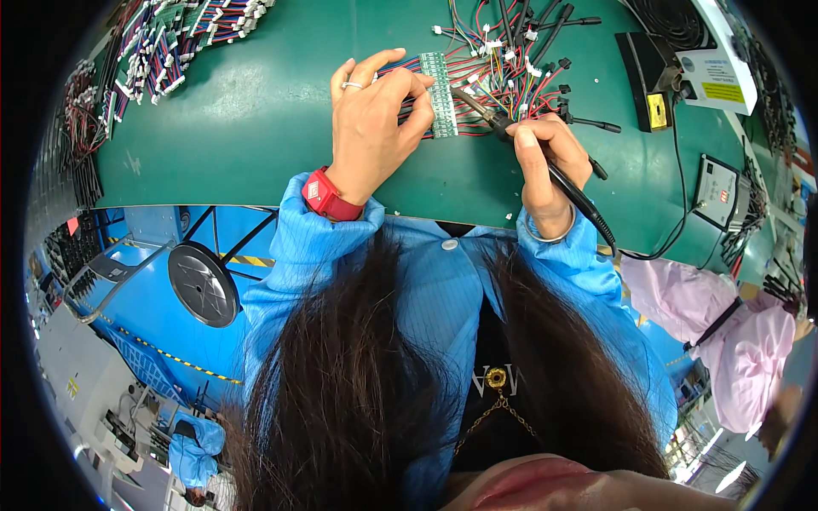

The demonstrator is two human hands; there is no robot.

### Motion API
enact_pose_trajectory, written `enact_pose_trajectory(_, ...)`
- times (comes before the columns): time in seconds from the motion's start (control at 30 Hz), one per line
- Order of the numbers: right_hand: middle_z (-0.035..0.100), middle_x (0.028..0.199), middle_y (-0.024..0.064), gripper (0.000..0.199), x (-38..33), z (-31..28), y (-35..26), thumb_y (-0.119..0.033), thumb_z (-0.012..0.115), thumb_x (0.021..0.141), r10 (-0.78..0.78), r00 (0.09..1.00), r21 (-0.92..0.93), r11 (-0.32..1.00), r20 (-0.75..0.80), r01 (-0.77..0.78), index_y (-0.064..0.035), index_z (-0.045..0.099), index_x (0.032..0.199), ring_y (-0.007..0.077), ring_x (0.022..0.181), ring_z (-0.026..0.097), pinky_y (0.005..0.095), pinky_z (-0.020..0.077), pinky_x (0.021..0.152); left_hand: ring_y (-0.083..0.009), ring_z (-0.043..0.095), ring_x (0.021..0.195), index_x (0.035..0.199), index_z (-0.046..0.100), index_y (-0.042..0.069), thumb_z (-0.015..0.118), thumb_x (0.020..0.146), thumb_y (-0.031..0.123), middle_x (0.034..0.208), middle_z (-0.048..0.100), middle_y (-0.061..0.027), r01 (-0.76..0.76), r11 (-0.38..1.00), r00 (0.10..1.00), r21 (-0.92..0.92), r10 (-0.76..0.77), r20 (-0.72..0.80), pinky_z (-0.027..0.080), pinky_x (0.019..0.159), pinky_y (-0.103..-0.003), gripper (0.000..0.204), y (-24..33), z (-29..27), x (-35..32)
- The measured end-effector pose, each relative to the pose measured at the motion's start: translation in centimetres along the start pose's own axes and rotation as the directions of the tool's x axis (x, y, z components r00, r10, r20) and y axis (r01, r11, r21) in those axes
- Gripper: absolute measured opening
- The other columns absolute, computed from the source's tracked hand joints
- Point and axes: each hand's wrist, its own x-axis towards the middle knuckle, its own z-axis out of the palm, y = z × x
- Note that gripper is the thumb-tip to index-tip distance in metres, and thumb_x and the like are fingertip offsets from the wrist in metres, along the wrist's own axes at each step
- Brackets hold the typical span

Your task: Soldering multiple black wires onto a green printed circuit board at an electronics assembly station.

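A narrow green strip of circuit boards (440,106) lies on the green work table, with wires running out from both of its long sides. My left hand (371,123) is at its left edge, thumb and index finger bent together, the other fingers raised. What sits between those fingertips is hidden. Gripped in my right hand (550,162) is a soldering iron (584,204) with a black handle and cable. Its metal tip slants up and left to the strip's right edge, among red and black wires (494,72) with white connectors and black plugs.
Bundles of wired boards (166,51) with white connectors lie at the far left. On the right are a black stand with a yellow sponge (656,111), a white box (720,78) and a grey control unit (716,192). A person in pink (716,324) is behind at right.
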Motion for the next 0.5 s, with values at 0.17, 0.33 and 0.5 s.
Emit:
enact_pose_trajectory(0.17, 0.057, 0.073, 0.0053, 0.012, 0.02, 0.1, 0.07, -0.006, 0.059, 0.086, 0.014, 1.0, -0.015, 1.0, 0.0, -0.014, 0.003, 0.067, 0.085, 0.0107, 0.06, 0.043, 0.023, 0.0342, 0.058, -0.0198, 0.062, 0.114, 0.079, 0.058, 0.015, 0.068, 0.078, 0.007, 0.091, 0.073, 0.0088, -0.014, 0.999, 1.0, 0.03, 0.014, 0.003, 0.029, 0.106, -0.054, 0.014, -0.11, 0.09, -0.07)
enact_pose_trajectory(0.33, 0.057, 0.073, 0.0054, 0.012, 0.08, 0.21, 0.03, -0.005, 0.059, 0.086, 0.02, 1.0, -0.025, 0.999, 0.002, -0.02, 0.0033, 0.067, 0.085, 0.0108, 0.06, 0.043, 0.0229, 0.0346, 0.058, -0.0191, 0.062, 0.114, 0.081, 0.059, 0.016, 0.069, 0.078, 0.008, 0.091, 0.072, 0.0093, -0.04, 0.995, 0.999, 0.089, 0.039, 0.008, 0.029, 0.106, -0.054, 0.013, -0.04, 0.04, 0.01)
enact_pose_trajectory(0.5, 0.057, 0.073, 0.0055, 0.011, 0.19, 0.27, -0.09, -0.005, 0.059, 0.086, 0.015, 1.0, -0.026, 1.0, 0.009, -0.015, 0.0033, 0.067, 0.085, 0.0109, 0.061, 0.044, 0.0229, 0.0347, 0.058, -0.0185, 0.061, 0.114, 0.083, 0.06, 0.016, 0.069, 0.078, 0.009, 0.089, 0.071, 0.0093, -0.058, 0.99, 0.998, 0.127, 0.057, 0.006, 0.029, 0.105, -0.055, 0.012, -0.05, 0.11, 0.07)
